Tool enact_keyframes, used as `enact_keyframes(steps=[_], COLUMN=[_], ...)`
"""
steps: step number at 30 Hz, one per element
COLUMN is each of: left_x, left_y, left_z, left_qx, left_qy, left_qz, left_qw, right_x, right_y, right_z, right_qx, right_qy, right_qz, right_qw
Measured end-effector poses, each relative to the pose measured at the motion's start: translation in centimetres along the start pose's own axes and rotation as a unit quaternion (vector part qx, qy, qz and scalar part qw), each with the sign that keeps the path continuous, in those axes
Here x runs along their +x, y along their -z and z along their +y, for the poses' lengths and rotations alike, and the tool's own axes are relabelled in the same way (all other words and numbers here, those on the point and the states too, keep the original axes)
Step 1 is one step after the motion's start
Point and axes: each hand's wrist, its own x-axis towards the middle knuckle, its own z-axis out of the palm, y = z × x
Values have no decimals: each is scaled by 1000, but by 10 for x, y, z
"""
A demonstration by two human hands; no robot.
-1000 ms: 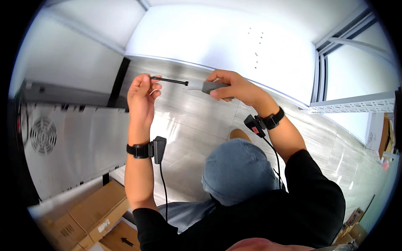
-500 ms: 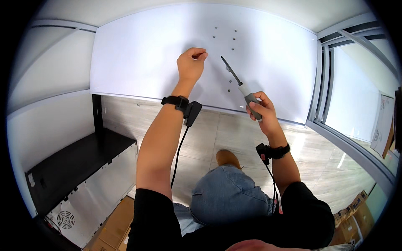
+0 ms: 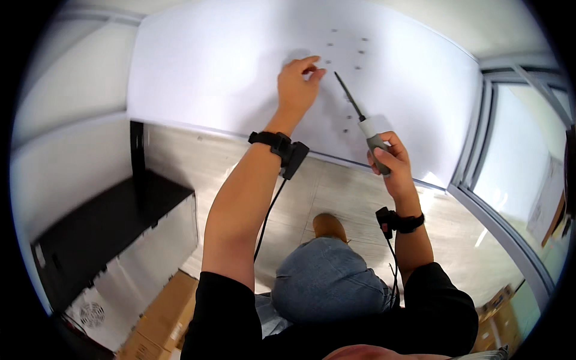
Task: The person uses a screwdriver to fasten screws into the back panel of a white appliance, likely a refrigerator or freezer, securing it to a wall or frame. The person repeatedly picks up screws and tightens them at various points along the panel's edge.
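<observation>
My right hand (image 3: 391, 157) is wrapped round the grey and white handle of a screwdriver (image 3: 377, 144). Its dark shaft points away from me and leftward over the white tabletop (image 3: 198, 72). Left of the screwdriver's tip, my left hand (image 3: 299, 84) hovers with thumb and forefinger apart and nothing visible between them. Just past those fingertips is a small dark screw-like piece (image 3: 328, 62). Several more such pieces stand in two loose rows on the tabletop, among them one (image 3: 360, 52) farther right and one (image 3: 346, 131) near the front edge.
A metal frame (image 3: 474, 138) borders the table's right end. At the lower left is a black-topped cabinet (image 3: 114, 222) with a cardboard box (image 3: 165, 312) beside it. More cardboard (image 3: 498, 327) lies at the lower right. Cables hang from the black straps on both wrists.
My left thumb and forefinger, pinched together before, have parted. A small screw-like piece now shows beside them, in line with the left row. The whole view has shifted and tilted.
</observation>
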Motion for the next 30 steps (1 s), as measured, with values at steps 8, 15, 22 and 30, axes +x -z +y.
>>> enact_keyframes(steps=[8,15,22,30], left_x=[-172,-462,-494,-545], left_y=[232,420,535,566], left_z=[65,191,164,125], left_qx=[-351,-418,-448,-460], left_qy=[212,119,89,138], left_qz=[50,231,344,313], left_qw=[911,870,821,819], right_x=[-81,-315,-352,-422], right_y=[-151,-310,-461,-466], right_z=[-8,24,39,143], right_qx=[-239,-431,-487,-400], right_qy=[4,114,70,-43], right_qz=[-168,-407,-523,-469], right_qw=[956,797,696,786])
